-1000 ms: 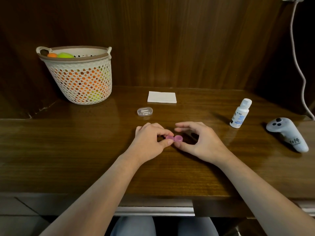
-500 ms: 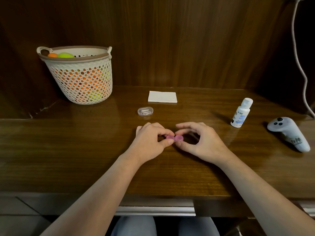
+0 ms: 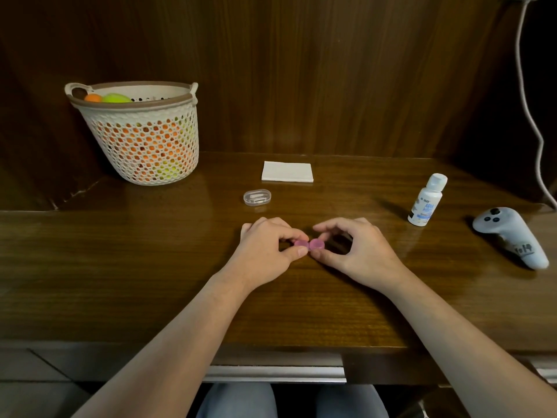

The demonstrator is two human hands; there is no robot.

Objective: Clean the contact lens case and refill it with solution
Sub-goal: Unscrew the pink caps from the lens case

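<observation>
A small pink contact lens case (image 3: 309,244) with two round caps lies on the wooden table (image 3: 120,267) between my hands. My left hand (image 3: 265,251) pinches its left cap between thumb and forefinger. My right hand (image 3: 355,251) grips the right cap with thumb and fingertips. A white solution bottle (image 3: 427,199) with a blue label stands upright, capped, to the right of my right hand. A folded white tissue (image 3: 287,171) lies flat behind the case.
A small clear plastic box (image 3: 257,197) sits just behind my left hand. A perforated basket (image 3: 144,137) of orange and green balls stands back left. A grey controller (image 3: 512,236) lies far right. A cable (image 3: 530,110) hangs down the right wall.
Both hands stay on the case. My right thumb and fingers have closed in a little more on the right cap. Nothing else has moved.
</observation>
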